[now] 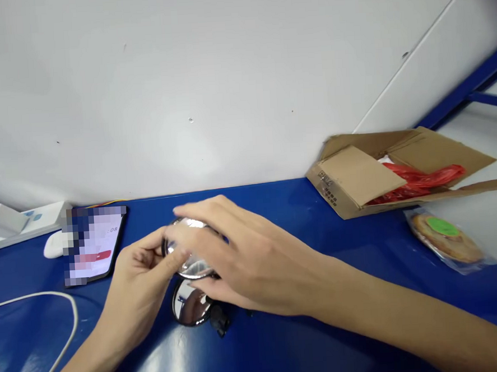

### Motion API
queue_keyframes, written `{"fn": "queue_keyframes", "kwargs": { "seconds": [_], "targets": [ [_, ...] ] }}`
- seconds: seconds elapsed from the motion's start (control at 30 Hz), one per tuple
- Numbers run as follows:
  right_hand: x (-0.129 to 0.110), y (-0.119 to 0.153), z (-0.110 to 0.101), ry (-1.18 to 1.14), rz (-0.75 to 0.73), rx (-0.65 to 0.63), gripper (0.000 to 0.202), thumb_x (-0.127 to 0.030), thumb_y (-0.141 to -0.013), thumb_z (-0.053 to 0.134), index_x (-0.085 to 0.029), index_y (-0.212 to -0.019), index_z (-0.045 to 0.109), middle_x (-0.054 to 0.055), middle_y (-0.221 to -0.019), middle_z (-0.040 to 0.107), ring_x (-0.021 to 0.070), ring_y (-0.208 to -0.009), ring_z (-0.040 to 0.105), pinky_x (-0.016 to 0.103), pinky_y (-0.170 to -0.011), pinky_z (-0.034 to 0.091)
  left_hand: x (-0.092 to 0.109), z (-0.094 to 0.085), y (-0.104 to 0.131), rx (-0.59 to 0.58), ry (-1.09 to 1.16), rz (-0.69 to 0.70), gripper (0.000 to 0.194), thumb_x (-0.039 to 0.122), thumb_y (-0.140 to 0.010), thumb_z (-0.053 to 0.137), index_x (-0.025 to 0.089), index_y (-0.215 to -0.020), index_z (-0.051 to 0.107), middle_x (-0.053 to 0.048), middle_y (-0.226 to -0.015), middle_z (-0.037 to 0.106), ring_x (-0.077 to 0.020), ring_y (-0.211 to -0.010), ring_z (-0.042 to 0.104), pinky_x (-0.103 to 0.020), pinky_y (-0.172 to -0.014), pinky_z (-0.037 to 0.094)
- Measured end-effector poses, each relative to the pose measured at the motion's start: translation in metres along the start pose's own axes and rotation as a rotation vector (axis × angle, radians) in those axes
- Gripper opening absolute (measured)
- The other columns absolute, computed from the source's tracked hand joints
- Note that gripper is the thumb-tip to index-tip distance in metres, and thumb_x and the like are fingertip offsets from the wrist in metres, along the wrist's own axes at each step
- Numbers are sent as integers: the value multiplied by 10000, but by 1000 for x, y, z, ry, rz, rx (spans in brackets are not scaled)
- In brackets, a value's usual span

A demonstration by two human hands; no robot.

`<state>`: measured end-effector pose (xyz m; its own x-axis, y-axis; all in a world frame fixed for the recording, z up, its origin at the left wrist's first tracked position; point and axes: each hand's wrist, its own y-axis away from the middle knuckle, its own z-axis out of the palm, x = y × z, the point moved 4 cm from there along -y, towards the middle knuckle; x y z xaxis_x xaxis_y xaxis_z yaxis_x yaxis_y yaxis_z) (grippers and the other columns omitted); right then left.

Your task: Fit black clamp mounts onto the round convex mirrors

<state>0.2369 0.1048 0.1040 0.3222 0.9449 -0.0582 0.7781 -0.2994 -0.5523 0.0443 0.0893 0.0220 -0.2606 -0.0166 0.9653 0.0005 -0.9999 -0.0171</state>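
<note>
Near the middle, a round mirror (196, 265) with a dark rim is held up off the blue table. My left hand (142, 271) grips its left edge, the thumb lying across the mirror's face. Over the top and right side of the same mirror curves my right hand (240, 254), its fingers spread around it and partly blurred. Below them, a second round mirror (190, 303) with a black rim rests on the table, beside a small black mount (219, 319). My right hand hides part of both mirrors.
A phone (98, 245) and a white rounded object (58, 244) lie at left, near a white power strip (44, 221) and a white cable (73, 314). An open cardboard box (357, 174) with a red bag (425, 178) stands right, beside a wrapped round item (454, 241).
</note>
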Motion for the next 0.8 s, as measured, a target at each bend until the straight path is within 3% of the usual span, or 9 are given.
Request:
{"fn": "queue_keyframes", "kwargs": {
  "seconds": [0.1,0.17,0.23,0.33,0.47,0.53,0.6,0.73,0.8],
  "targets": [
    [6,-4,9,229,132,55,337,-469,-1205,617,-136,-1215,668,181,-1171,731,328,-1070,675,458,-879,598,2,-2,-3,99,60,0,213,454,-996,953,254,-947,895,21,-850,832,-138,-719,711,-212,-704,614],
    [9,-3,15,321,145,-13,436,-576,-1205,593,-162,-1094,671,122,-971,679,295,-912,619,423,-756,518,3,-1,-4,124,80,-2,214,458,-1001,946,248,-992,904,-12,-988,870,-163,-815,742,-237,-785,639],
    [9,-1,19,342,70,-70,463,-554,-1231,532,-181,-993,667,77,-853,616,271,-828,563,408,-699,448,4,-1,-5,121,92,-7,207,445,-1003,945,242,-1020,908,-35,-1056,877,-178,-885,750,-251,-850,645],
    [10,2,17,265,-49,-88,491,-430,-1273,439,-184,-917,672,56,-808,589,249,-787,521,402,-703,420,5,0,-6,85,77,-21,200,425,-1014,937,228,-994,904,-39,-997,854,-159,-835,709,-241,-837,637],
    [18,5,5,-88,-72,-210,444,-379,-1274,446,-178,-973,703,49,-910,674,215,-835,550,358,-764,460,11,3,-7,-27,33,-76,252,467,-1011,932,215,-1007,914,-42,-864,793,-159,-740,682,-248,-722,629],
    [24,8,-3,-334,0,-260,377,-375,-1268,493,-196,-1028,722,22,-959,710,185,-859,591,314,-780,479,13,4,-8,-50,28,-98,297,495,-982,953,202,-976,908,-45,-826,772,-158,-714,682,-241,-670,625],
    [34,14,-8,-503,151,-227,342,-363,-1265,529,-213,-1035,733,1,-972,729,161,-863,633,286,-785,487,13,1,-10,-6,19,-91,338,517,-950,976,194,-904,887,-39,-811,755,-152,-704,670,-233,-643,632],
    [64,39,2,-489,540,-111,244,-342,-1217,629,-228,-1076,791,24,-1040,756,176,-910,689,306,-839,510,6,-7,-16,105,-29,-45,315,502,-927,997,208,-961,892,-37,-906,777,-163,-761,669,-254,-679,674],
    [74,53,17,-459,643,-151,181,-374,-1165,717,-244,-1104,829,35,-1076,743,184,-904,695,322,-842,523,0,-9,-18,132,-63,-44,319,492,-929,999,206,-1027,900,-42,-922,786,-171,-772,676,-269,-694,684]
  ]
}}
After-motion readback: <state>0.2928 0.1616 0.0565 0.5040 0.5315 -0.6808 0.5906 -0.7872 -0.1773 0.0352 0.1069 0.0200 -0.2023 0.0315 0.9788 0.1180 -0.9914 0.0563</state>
